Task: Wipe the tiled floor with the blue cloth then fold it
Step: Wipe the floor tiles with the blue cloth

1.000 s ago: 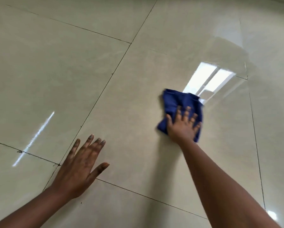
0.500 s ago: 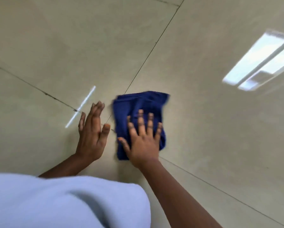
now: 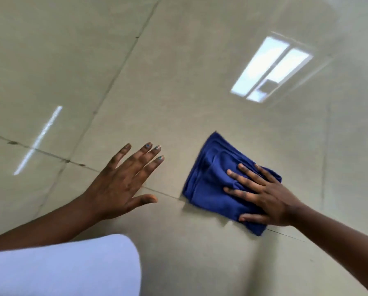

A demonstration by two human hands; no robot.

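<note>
The blue cloth [image 3: 213,184] lies bunched on the tiled floor [image 3: 178,82], pressed flat under the right hand [image 3: 266,196] with fingers straight. The left hand [image 3: 123,182] rests spread beside it (holding nothing). Soft and limp, the cloth likely folds best taken by its corners.

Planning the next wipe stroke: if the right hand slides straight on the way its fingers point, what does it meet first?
Only bare tiled floor, it seems. The right hand presses the blue cloth, fingers pointing up-left; the left hand lies beside that line, probably just clear.

Pale lavender garment [image 3: 61,268], window reflection [image 3: 270,69]
</note>
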